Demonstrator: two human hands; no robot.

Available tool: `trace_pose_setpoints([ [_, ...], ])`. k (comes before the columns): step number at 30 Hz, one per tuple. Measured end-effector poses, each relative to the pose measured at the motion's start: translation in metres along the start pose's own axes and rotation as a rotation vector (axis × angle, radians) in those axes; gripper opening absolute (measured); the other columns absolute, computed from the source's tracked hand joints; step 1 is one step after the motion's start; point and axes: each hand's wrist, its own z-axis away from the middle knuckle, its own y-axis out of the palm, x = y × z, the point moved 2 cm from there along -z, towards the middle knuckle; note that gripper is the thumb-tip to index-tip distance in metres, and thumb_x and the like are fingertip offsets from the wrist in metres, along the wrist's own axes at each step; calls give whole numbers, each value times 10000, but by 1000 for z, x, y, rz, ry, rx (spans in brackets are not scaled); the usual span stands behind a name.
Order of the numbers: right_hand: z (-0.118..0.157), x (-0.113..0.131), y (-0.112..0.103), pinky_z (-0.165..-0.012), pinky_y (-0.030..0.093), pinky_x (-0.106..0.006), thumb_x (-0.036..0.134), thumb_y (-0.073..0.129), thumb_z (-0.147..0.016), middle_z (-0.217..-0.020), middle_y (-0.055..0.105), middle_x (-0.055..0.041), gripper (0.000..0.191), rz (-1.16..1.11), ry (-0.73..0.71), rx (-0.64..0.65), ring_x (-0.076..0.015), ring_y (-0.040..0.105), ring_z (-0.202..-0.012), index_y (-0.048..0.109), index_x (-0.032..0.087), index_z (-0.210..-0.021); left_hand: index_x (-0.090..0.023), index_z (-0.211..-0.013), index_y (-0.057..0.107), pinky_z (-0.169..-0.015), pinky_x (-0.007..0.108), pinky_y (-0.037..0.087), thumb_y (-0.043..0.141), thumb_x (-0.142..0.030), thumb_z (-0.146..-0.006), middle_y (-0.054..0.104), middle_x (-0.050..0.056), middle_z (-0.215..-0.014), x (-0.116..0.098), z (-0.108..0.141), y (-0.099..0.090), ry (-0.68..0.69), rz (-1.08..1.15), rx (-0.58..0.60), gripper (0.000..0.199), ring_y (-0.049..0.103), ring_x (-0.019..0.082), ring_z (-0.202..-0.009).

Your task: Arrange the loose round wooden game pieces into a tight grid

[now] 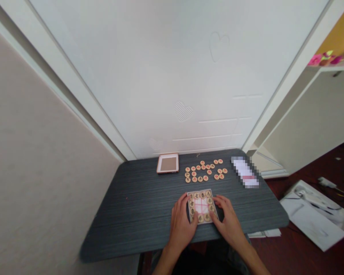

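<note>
A shallow square box lies on the dark table near its front edge. Round wooden Chinese chess pieces with black characters line its sides, around a white middle with pink lines. My left hand holds the box's left side, its thumb over the lower left corner. On the right side my right hand grips the box, thumb at the lower right and fingers along the edge. Fingers partly hide some edge pieces. Beyond the box, several loose chess pieces with red or dark characters lie on the table.
The dark grey table meets a white panel at the back. A square tray or lid with a brown middle lies back left. A blurred-out phone-like object is at right. An open white box sits on the floor.
</note>
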Motion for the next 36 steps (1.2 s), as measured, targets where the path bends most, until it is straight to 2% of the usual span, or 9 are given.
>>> trace_pose_setpoints([
  [6,0,1,4,-979,562,-445,275,641,-860,-1295,595,-101,406,9,32,-53,-260,651,-1111,628,265,-1266,-250,-1390,497,-1103,569,423,631,-274,-879,515,134,-1478,4,3,1,-24,10,13,529,506,327,-1347],
  [13,-1,-3,-2,-921,584,-409,327,621,-901,-1232,645,-98,363,-68,72,-29,-240,680,-1004,634,265,-1258,-254,-1350,530,-1130,539,424,579,-278,-934,505,117,-1478,13,-1,-6,-90,129,19,420,487,288,-1373],
  [17,-14,-6,-8,-829,600,-376,391,593,-938,-1100,693,-99,345,-135,141,-11,-233,695,-927,635,227,-1239,-220,-1201,616,-943,454,562,552,-313,-962,566,136,-1384,21,-21,-21,-143,216,-28,265,602,275,-1218],
  [20,-31,-9,-10,-808,598,-370,434,574,-952,-1056,718,-102,346,-174,168,-12,-235,706,-898,651,210,-1203,-213,-1150,640,-848,395,587,548,-336,-968,629,122,-1270,27,-44,-31,-134,269,-52,238,662,239,-1067],
  [25,-55,-16,-11,-782,595,-378,497,574,-942,-927,748,-82,353,-184,173,-49,-243,717,-822,678,206,-1112,-210,-1127,651,-829,362,576,550,-312,-963,676,85,-1146,37,-81,-38,-70,265,-60,218,678,207,-989],
  [30,-58,-22,-7,-694,586,-345,530,584,-924,-800,739,-56,330,-146,169,-77,-230,709,-723,674,215,-952,-211,-1119,657,-775,348,569,548,-257,-943,699,65,-1060,45,-102,-30,-33,160,-5,212,686,197,-907],
  [36,-56,-24,-7,-624,538,-307,552,537,-950,-690,680,-28,369,-80,158,-56,-205,659,-651,616,229,-791,-232,-1124,670,-936,400,554,568,-244,-932,682,68,-1129,38,-112,-24,107,69,68,218,668,213,-1023],
])
